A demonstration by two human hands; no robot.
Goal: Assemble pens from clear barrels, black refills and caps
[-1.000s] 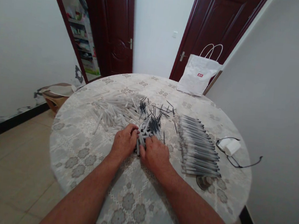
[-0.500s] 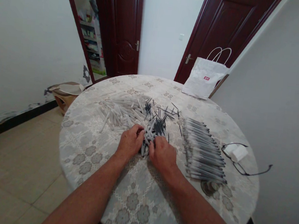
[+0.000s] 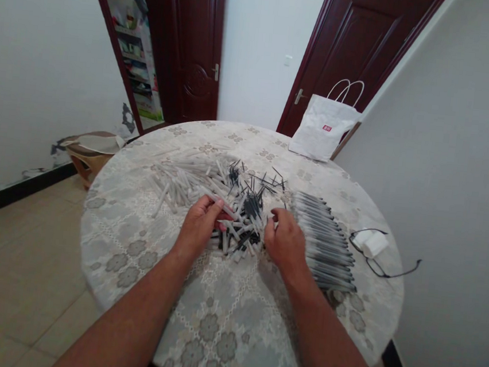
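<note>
My left hand [image 3: 199,225] rests on a loose heap of pen parts [image 3: 240,226] in the middle of the round table [image 3: 222,320]. Its thumb and fingers pinch one white pen barrel [image 3: 220,207]. My right hand [image 3: 285,242] lies to the right of the heap, fingers curled, its fingertips touching the row of assembled pens [image 3: 323,243]. What those fingers hold, if anything, is hidden. White barrels [image 3: 184,180] spread out to the left of the heap and thin black refills [image 3: 262,182] lie behind it.
A pair of glasses [image 3: 382,260] and a small white block [image 3: 371,242] lie at the table's right edge. A white paper bag [image 3: 323,127] leans at the far side. Two dark doors stand behind; a wicker basket [image 3: 87,154] sits on the floor at left.
My hands have parted: the right one moved right to the row of pens, the left one lifted a white barrel. The heap between them now lies uncovered.
</note>
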